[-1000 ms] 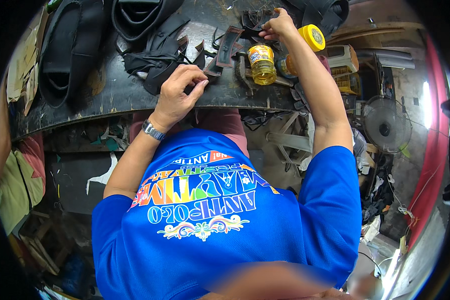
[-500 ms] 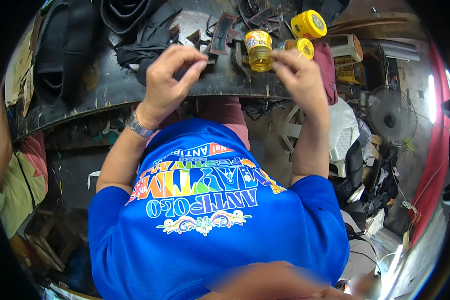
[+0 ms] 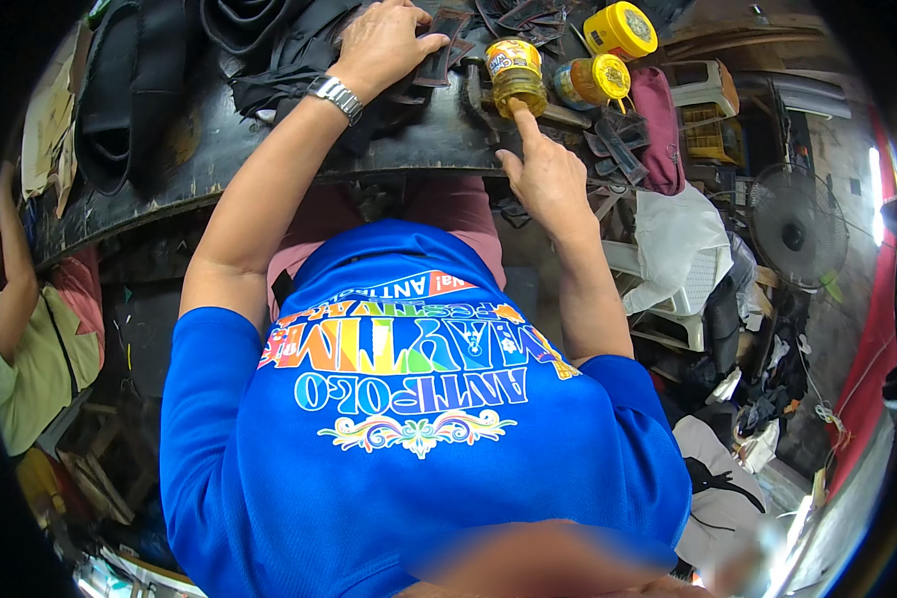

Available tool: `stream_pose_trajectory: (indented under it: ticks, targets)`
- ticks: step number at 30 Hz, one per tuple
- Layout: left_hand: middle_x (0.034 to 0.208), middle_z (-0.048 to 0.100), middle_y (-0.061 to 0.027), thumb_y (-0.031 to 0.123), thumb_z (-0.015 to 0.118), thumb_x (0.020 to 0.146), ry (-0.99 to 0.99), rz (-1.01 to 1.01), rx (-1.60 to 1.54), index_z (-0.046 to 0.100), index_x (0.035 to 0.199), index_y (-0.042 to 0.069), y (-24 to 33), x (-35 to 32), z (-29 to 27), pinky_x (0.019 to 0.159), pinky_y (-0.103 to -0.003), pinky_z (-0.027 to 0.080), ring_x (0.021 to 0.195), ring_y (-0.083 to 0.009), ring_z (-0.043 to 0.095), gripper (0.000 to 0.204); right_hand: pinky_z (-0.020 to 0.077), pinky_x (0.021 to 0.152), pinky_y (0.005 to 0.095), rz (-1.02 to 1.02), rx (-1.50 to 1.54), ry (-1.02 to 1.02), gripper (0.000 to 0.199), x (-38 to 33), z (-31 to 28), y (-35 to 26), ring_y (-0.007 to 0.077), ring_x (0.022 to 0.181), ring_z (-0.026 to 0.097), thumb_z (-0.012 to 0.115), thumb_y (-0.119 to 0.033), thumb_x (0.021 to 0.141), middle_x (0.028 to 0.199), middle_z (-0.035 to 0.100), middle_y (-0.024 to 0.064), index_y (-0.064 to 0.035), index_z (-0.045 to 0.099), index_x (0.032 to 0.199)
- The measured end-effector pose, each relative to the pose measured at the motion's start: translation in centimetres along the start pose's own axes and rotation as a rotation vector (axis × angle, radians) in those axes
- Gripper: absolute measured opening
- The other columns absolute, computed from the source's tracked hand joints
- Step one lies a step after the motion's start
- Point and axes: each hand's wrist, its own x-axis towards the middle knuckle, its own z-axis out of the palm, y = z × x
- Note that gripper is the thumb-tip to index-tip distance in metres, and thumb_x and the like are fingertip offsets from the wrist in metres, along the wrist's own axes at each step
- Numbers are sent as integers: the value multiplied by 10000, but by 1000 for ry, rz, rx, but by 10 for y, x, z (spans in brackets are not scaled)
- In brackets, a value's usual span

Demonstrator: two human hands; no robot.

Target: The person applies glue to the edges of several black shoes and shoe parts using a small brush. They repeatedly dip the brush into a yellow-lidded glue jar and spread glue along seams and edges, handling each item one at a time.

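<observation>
My left hand (image 3: 384, 45) is stretched over dark strips at the far side of the workbench. Its thumb points right, away from the partly hidden fingers, beside a black piece with reddish edges (image 3: 439, 62). Nearer and to the right, my right hand (image 3: 548, 179) extends its index finger to the near end of a glass jar (image 3: 514, 62) with a yellow label and yellowish contents. Whether the fingertip is inside the jar I cannot tell. The right thumb stands apart, and that hand grips nothing.
Right of the glass jar are a yellow-lidded jar (image 3: 583, 83) and a larger yellow tub (image 3: 620, 32). Black straps (image 3: 618, 145) lie near a maroon cloth (image 3: 658, 140). Long black pieces (image 3: 130, 90) cover the bench's left. A fan (image 3: 795, 234) and another person (image 3: 35, 359) flank the bench.
My left hand has moved away from me to the dark strips, its pinch opened. My right hand has come left and nearer, with its index finger now at the jar, uncovering the black straps.
</observation>
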Motion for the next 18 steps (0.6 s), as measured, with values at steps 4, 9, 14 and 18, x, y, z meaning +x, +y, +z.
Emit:
stream_pose_trajectory:
  ticks: [4, 9, 14, 18]
  targets:
    - [907, 706, -116, 294, 787, 835, 25, -88, -132, 747, 951, 36, -7, 2, 10, 772, -408, 535, 840, -303, 680, 286, 555, 731, 500, -16, 40, 58, 581, -8, 0, 0, 392, 828, 699, 690, -182, 890, 955, 692, 201, -130, 474, 1427]
    - [806, 685, -17, 146, 757, 885, 57, -118, -932, 703, 978, 15, -2, 11, 1, 610, -289, 506, 678, -110, 620, 169, 519, 731, 389, -69, 250, 163, 277, -22, -30, 7, 305, 831, 654, 630, -41, 903, 977, 629, 130, -101, 705, 1163]
    - [1040, 722, -45, 138, 664, 988, -292, -131, -1236, 689, 1150, 10, 16, -14, -21, 735, -254, 555, 874, -87, 663, 208, 454, 750, 230, -154, 994, 410, 301, -22, -42, 0, 77, 828, 526, 638, 96, 891, 1031, 598, 26, -38, 738, 1141]
    - [1016, 713, 3, 218, 625, 1022, -657, -113, -1237, 677, 1205, 12, 34, -46, -21, 840, -211, 505, 901, -30, 622, 280, 471, 868, 253, -285, 1233, 429, 360, -11, -32, -6, 119, 968, 557, 612, 123, 886, 1256, 545, 73, -51, 734, 1177]
